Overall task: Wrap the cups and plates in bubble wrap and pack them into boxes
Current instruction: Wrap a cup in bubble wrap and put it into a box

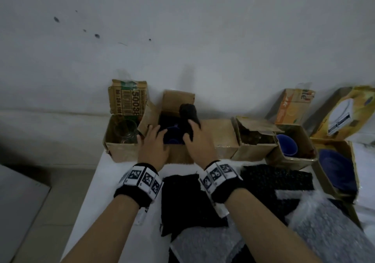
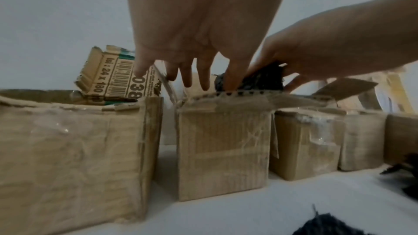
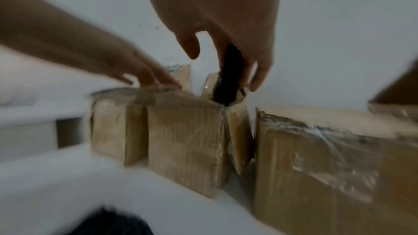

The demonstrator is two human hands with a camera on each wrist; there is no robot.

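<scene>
A small open cardboard box (image 1: 178, 153) stands at the table's far edge with a blue cup (image 1: 172, 137) inside it. My right hand (image 1: 191, 130) grips a black bubble-wrap bundle (image 1: 187, 114) upright over the box's right side. What the wrap holds is hidden. The same bundle (image 3: 228, 78) shows in the right wrist view, dipping behind the box (image 3: 185, 140) rim. My left hand (image 1: 154, 135) lies with straight, spread fingers (image 2: 203, 76) at the box's (image 2: 224, 149) left rim, holding nothing. In the left wrist view the bundle (image 2: 260, 79) sits just right of those fingers.
A larger box (image 1: 119, 151) with clear glasses stands to the left. More boxes stand to the right, one with a blue cup (image 1: 287, 143) and one with a blue plate (image 1: 334, 171). Black bubble-wrap sheets (image 1: 182, 201) and clear bubble wrap (image 1: 324, 232) cover the near table.
</scene>
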